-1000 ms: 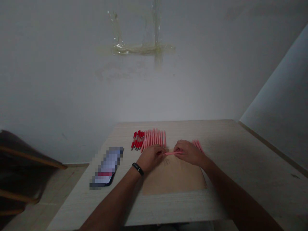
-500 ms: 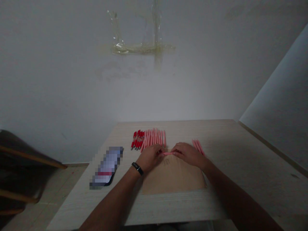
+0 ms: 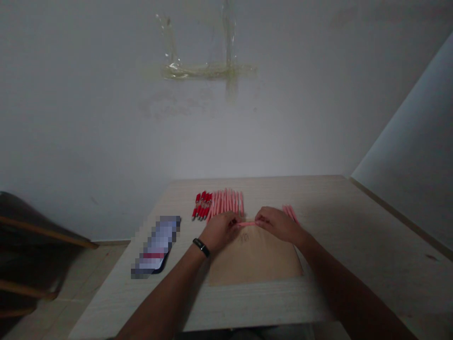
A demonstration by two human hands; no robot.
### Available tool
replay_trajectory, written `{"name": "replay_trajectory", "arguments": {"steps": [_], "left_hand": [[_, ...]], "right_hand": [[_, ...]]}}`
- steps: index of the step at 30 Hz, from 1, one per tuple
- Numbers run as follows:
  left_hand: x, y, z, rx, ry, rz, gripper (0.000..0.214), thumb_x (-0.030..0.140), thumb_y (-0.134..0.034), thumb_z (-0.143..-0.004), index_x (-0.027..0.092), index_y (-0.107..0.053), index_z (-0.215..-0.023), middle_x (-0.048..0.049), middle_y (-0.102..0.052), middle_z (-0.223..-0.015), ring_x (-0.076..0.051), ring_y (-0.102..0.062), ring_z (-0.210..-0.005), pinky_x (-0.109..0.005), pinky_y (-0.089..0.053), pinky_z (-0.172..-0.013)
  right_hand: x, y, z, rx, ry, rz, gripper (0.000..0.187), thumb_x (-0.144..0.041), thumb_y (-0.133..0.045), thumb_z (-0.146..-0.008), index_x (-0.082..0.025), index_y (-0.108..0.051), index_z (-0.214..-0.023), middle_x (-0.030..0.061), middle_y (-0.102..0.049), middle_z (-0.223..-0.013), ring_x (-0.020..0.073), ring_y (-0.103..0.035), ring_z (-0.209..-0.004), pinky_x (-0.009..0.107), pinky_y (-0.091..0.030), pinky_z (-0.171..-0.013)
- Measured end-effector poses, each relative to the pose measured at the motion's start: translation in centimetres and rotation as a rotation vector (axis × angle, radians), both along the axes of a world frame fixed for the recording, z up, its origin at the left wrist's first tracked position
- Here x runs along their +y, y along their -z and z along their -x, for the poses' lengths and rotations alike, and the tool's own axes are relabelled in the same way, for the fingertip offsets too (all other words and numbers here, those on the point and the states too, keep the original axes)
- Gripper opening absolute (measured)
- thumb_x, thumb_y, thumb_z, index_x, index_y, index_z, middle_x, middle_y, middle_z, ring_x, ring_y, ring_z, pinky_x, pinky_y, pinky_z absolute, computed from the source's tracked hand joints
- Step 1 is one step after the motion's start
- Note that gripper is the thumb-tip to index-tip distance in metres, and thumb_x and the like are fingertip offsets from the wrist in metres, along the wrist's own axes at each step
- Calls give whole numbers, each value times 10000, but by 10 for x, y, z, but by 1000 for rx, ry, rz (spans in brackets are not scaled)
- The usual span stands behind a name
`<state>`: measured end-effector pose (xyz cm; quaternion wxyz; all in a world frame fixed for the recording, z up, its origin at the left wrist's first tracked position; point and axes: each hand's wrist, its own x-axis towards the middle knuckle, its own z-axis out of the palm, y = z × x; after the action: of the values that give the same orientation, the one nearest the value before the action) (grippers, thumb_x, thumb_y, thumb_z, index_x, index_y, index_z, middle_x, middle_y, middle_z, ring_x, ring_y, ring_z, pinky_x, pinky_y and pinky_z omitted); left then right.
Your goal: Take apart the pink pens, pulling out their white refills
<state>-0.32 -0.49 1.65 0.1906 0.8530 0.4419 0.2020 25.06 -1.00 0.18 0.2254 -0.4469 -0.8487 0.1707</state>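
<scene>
My left hand (image 3: 220,230) and my right hand (image 3: 278,224) each pinch one end of a pink pen (image 3: 248,224), held level just above a brown paper sheet (image 3: 254,259). Behind my left hand lies a row of several pink pen barrels (image 3: 228,201). To its left sits a small heap of red pen caps (image 3: 202,206). A few more pink pens (image 3: 290,212) lie behind my right hand. A black band is on my left wrist.
A pixelated flat object (image 3: 157,244) lies on the pale wooden table (image 3: 354,226) at the left. A dark chair (image 3: 24,250) stands left of the table. A bare wall with tape marks is behind, and a slanted panel rises at the right.
Both hands stay on the pink pen. My right hand slid slightly left along it and then back; the pen sits a little farther from me.
</scene>
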Motion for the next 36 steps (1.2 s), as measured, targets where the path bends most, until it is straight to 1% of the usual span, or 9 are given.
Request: {"name": "replay_trajectory", "arguments": {"steps": [3,9,12,14,19,24,30,33,36], "left_hand": [[0,-1,0,16,-8,7,131,271,-606,-865,189,-663,-948,-37,-695,-940,-165,-609,-821,-231,-377,-661],[-1,-2,-1,0,6,6,131,264,-610,-867,184,-667,-953,-48,-699,-999,-173,-618,-875,-232,-397,-699],[-1,-1,-1,-16,1,-7,119,259,-608,-866,190,-665,-945,-42,-701,-977,-172,-618,-858,-231,-395,-689],[-1,0,-1,-17,-10,-12,118,247,-611,-859,191,-664,-948,-41,-700,-966,-169,-617,-841,-231,-392,-681],[0,2,0,-21,-2,-7,120,225,-608,-849,192,-663,-950,-37,-696,-953,-164,-613,-833,-230,-390,-680],[0,2,-1,-10,-3,-19,103,226,-609,-845,188,-657,-927,-35,-692,-929,-164,-605,-817,-231,-376,-666],[0,3,0,-26,-11,-14,107,211,-611,-839,189,-653,-935,-38,-695,-960,-165,-611,-843,-231,-380,-675],[0,2,0,-24,-17,-6,115,214,-615,-836,190,-654,-942,-36,-694,-955,-165,-610,-842,-231,-386,-681],[0,1,0,-20,-12,-3,117,223,-612,-841,190,-654,-945,-38,-692,-950,-165,-608,-845,-231,-392,-689]], "right_hand": [[0,2,-1,12,30,11,156,-327,-672,-871,-197,-599,-916,12,-626,-861,166,-565,-772,255,-379,-654],[0,0,-1,-32,-32,-44,240,-308,-472,-996,-184,-619,-852,40,-614,-859,172,-573,-826,279,-393,-744],[0,0,-1,-14,-6,-19,141,-329,-622,-913,-191,-606,-888,21,-614,-865,166,-562,-797,258,-387,-691],[-1,0,-1,-15,7,-15,155,-331,-661,-885,-191,-595,-888,12,-609,-859,160,-553,-778,250,-380,-666],[-1,-1,0,-38,-28,-23,208,-309,-501,-986,-191,-623,-867,31,-615,-877,165,-568,-832,266,-391,-738],[-3,-4,1,-13,20,-3,166,-335,-673,-878,-192,-590,-900,16,-614,-873,163,-553,-790,249,-379,-670],[-2,-3,2,-27,-17,-21,210,-306,-500,-986,-188,-619,-859,39,-616,-875,170,-565,-833,269,-390,-740],[-3,-4,2,-11,1,-6,116,-304,-618,-915,-191,-607,-895,23,-612,-878,165,-554,-813,253,-381,-695],[-3,-3,2,-6,21,-4,138,-270,-689,-856,-192,-579,-887,4,-602,-866,154,-538,-781,241,-363,-662]]}}
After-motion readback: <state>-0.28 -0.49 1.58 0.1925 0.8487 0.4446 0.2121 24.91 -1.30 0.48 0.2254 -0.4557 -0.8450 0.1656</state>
